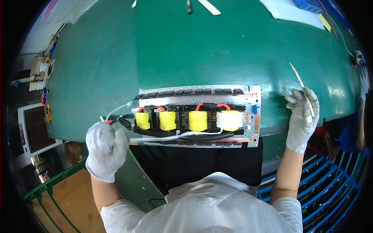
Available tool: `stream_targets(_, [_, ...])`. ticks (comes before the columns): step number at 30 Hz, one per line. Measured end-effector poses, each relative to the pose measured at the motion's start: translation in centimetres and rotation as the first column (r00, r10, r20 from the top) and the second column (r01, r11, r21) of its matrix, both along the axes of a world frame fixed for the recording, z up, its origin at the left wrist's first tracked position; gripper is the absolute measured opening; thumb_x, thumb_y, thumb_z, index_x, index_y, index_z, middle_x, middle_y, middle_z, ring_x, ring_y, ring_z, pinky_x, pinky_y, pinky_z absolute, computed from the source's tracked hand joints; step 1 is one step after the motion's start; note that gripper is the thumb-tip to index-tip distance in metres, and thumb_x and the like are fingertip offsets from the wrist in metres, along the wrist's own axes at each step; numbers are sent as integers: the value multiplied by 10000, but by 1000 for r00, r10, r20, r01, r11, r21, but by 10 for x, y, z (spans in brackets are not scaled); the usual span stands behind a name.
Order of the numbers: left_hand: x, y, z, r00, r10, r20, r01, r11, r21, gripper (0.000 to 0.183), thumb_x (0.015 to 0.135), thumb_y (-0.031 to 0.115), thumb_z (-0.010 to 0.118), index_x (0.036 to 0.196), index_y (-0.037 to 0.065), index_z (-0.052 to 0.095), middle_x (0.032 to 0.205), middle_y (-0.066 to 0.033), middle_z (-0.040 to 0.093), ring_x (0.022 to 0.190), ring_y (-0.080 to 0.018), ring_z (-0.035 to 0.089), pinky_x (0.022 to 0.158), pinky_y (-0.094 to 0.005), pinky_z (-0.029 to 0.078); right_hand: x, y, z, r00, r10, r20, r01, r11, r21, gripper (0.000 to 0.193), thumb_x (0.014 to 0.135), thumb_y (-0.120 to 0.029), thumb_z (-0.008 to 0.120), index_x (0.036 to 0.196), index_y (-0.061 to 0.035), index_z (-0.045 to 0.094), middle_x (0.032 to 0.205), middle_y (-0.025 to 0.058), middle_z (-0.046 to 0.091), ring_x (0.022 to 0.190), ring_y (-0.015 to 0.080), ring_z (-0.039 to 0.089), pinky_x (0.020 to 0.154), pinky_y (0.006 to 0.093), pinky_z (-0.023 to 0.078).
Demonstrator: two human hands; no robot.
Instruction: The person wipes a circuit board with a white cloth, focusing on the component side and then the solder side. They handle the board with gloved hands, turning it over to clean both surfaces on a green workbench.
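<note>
A flat metal-framed electrical assembly [248, 116] lies at the near edge of the green bench. Three yellow-wrapped coils [168, 120] and one white-wrapped coil [229, 120] stand in a row on it, with red leads above them and black cables [186, 138] below. At its left end is my left hand [107, 149] in a white glove, closed and a little blurred around a white cable [163, 138] that runs along the coils. Off the right side, above the bench edge, my gloved right hand [304, 114] grips a thin, pointed, whitish stick [297, 75], tip angled up and left.
A dark-handled tool [189, 7] and a white strip [210, 7] lie at the far side of the green bench [202, 50]. White sheet material [291, 14] and a blue bin [309, 5] sit far right. A blue rack [311, 182] stands at lower right. Another person's gloved hand [364, 83] shows at the right rim.
</note>
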State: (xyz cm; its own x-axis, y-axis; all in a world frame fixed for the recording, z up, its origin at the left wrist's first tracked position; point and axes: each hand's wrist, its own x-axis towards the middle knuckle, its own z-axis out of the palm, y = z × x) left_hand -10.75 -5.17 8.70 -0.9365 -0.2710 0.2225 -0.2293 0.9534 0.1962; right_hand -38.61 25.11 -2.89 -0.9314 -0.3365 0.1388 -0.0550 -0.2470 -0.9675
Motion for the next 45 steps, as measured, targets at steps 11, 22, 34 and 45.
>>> stream_targets(11, [9, -26, -51, 988, 128, -89, -119, 988, 98, 299, 736, -18, 681, 612, 65, 422, 655, -89, 526, 572, -297, 510, 522, -397, 401, 9, -12, 1, 962, 32, -270, 51, 954, 295, 812, 822, -593, 596, 1285, 58, 449, 1261, 234, 539, 1025, 337, 617, 913, 433, 458])
stream_targets(22, [4, -49, -57, 998, 45, -34, -35, 968, 248, 311, 716, 90, 666, 579, 90, 387, 919, -112, 657, 856, -299, 653, 700, -400, 466, 4, -11, -2, 974, -56, -220, 148, 893, 426, 785, 821, -598, 592, 1251, 48, 477, 1206, 243, 577, 1001, 342, 635, 794, 361, 499])
stream_targets(34, [-1, -92, -55, 932, -1, 363, -192, 847, 496, 379, 808, 293, 687, 575, 19, 567, 629, -111, 596, 557, -313, 549, 509, -398, 435, 3, -7, -7, 960, 9, -278, 129, 870, 475, 611, 910, -474, 526, 1251, 31, 487, 1226, 246, 571, 995, 318, 641, 786, 321, 488])
stream_targets(45, [-36, -121, -44, 374, -473, 798, -297, 754, 586, 554, 861, 486, 576, 539, 35, 596, 479, -116, 530, 505, -280, 589, 484, -379, 448, 4, -8, -6, 962, -6, -274, 155, 838, 523, 564, 931, -417, 509, 1253, 45, 487, 1225, 234, 574, 983, 288, 639, 800, 307, 470])
